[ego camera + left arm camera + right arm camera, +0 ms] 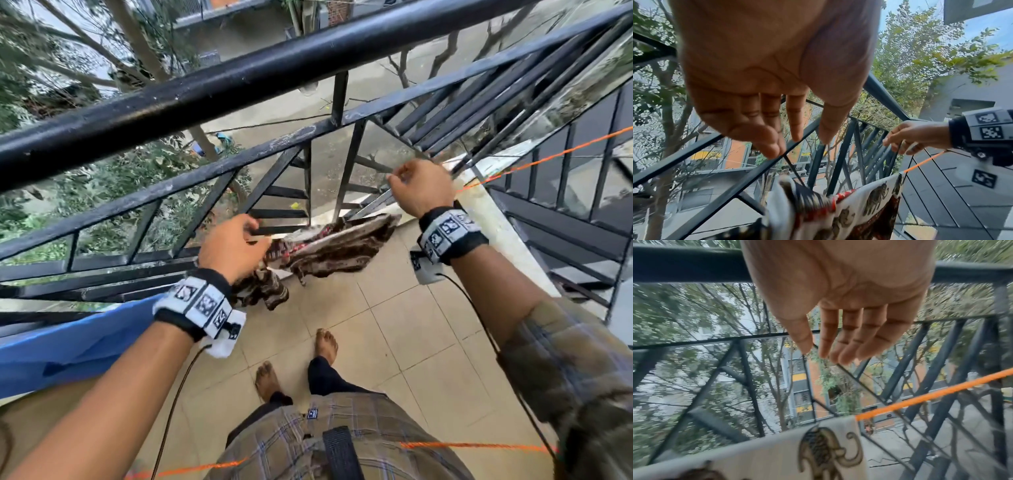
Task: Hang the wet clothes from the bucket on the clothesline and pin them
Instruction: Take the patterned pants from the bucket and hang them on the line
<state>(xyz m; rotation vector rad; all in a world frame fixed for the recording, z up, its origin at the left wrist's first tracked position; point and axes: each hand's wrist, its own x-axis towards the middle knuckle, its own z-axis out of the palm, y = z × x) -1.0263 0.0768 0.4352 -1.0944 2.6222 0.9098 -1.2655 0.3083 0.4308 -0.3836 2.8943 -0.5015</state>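
Both hands hang relaxed and empty above the orange clothesline (pixel 931 395): left hand (pixel 233 250) over the bunched end of the printed cloth (pixel 342 245), right hand (pixel 423 186) past its spread end.

Elephant-print cloth (pixel 777 456) draped over orange clothesline (pixel 931 395)

No readable text, brand, no. or sign anywhere. Only markings: b/w square code tags (pixel 206 303) on the wrist bands, pattern only, no letters or digits. One more small tag (pixel 311 414) on the plaid shirt at the waist, too small to make out. Cloth (pixel 865 209) on the line has elephant print, no wording. Bldg fronts across the street are too blurred to tell.
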